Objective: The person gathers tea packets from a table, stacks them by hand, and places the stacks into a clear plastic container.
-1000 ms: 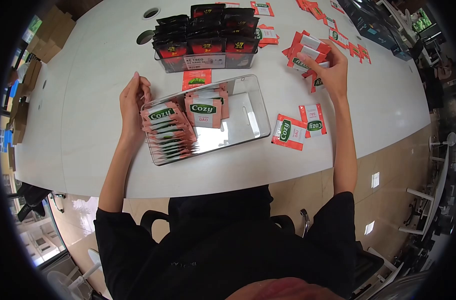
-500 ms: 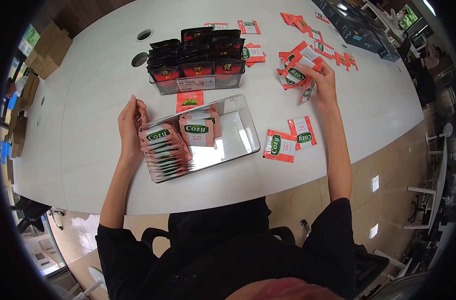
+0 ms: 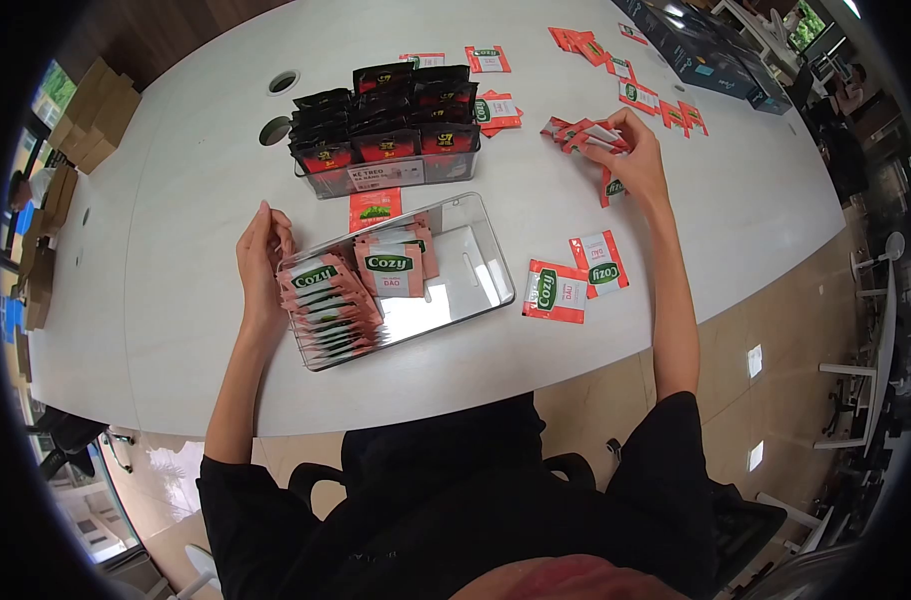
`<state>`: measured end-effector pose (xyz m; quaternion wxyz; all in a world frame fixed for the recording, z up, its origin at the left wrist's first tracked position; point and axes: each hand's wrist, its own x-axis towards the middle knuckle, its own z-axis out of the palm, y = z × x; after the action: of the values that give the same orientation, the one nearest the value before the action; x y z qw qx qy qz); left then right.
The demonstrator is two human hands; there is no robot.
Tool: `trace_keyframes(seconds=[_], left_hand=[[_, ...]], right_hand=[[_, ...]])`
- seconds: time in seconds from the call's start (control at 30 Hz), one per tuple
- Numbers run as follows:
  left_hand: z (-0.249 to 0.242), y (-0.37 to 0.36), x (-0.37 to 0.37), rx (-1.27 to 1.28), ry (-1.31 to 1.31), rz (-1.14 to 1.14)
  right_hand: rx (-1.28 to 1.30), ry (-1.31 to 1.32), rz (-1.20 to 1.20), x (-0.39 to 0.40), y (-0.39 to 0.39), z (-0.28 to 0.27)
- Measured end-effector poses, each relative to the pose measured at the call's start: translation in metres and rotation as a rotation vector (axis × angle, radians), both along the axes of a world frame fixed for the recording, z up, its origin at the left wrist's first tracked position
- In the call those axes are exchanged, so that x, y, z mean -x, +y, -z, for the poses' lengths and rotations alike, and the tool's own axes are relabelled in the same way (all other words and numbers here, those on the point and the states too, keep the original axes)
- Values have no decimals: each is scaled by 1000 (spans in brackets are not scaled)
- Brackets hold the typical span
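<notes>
My right hand (image 3: pixel 634 165) is closed on a bunch of red and white Cozy tea sachets (image 3: pixel 588 134), held above the table. Just under that hand, another sachet (image 3: pixel 613 187) shows partly. My left hand (image 3: pixel 264 245) rests at the left end of a clear plastic box (image 3: pixel 461 312), its index finger stretched and the other fingers loosely bent. Inside the box, a row of Cozy sachets (image 3: pixel 326 305) leans along the left side, with a shorter stack (image 3: pixel 391 268) beside it. Two sachets overlap right of the box, the nearer sachet (image 3: pixel 556 291) lying flat.
Behind the box stands a clear container (image 3: pixel 386 178) packed with black and red coffee packets (image 3: pixel 384 146). A red packet (image 3: pixel 375 206) lies between the two containers. More sachets (image 3: pixel 639 95) are scattered at the back right, near dark boxes (image 3: pixel 701 52). Cable holes (image 3: pixel 284 82) pierce the table.
My right hand has gathered the sachets into a tighter bunch and tilted them, lifting them from where they lay. My left hand stays by the box.
</notes>
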<state>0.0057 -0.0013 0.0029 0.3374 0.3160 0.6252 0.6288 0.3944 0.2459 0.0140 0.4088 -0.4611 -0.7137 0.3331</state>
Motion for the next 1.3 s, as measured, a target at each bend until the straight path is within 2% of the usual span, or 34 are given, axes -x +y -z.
trace_keyframes(seconds=[0.03, 0.13, 0.27, 0.33, 0.47, 0.53, 0.57, 0.63, 0.73, 0.87, 0.93, 1.13, 1.3], left_hand=[[0, 0, 0, 3, 4, -5], [1, 0, 0, -4, 6, -10], [1, 0, 1, 8, 0, -5], [1, 0, 1, -6, -13, -7], [4, 1, 3, -6, -9, 4], [5, 1, 4, -5, 3, -8], [5, 1, 4, -1, 3, -7], [6, 1, 6, -14, 13, 6], [8, 2, 7, -24, -2, 5], [7, 1, 6, -30, -5, 9], [7, 1, 6, -24, -4, 10], [6, 0, 7, -3, 11, 10], [10, 1, 10, -29, -12, 20]], right_hand=[[-76, -112, -5, -1, 2, 4], [-201, -207, 108, -2, -4, 0], [-264, -317, 142, -8, -6, -5], [-367, -474, 264, -13, -2, -2], [-200, -352, 316, -13, -4, -10], [-208, -68, 203, -15, 3, -4], [-205, -69, 204, -17, 4, -1], [-264, -216, 130, -16, 1, -4], [-334, -282, 126, -16, 3, 2], [-298, -320, 100, -11, -6, -3], [-332, -386, 8, -8, -9, -5], [-504, -272, -150, -3, -10, -9], [-454, -363, -205, -3, -12, -7]])
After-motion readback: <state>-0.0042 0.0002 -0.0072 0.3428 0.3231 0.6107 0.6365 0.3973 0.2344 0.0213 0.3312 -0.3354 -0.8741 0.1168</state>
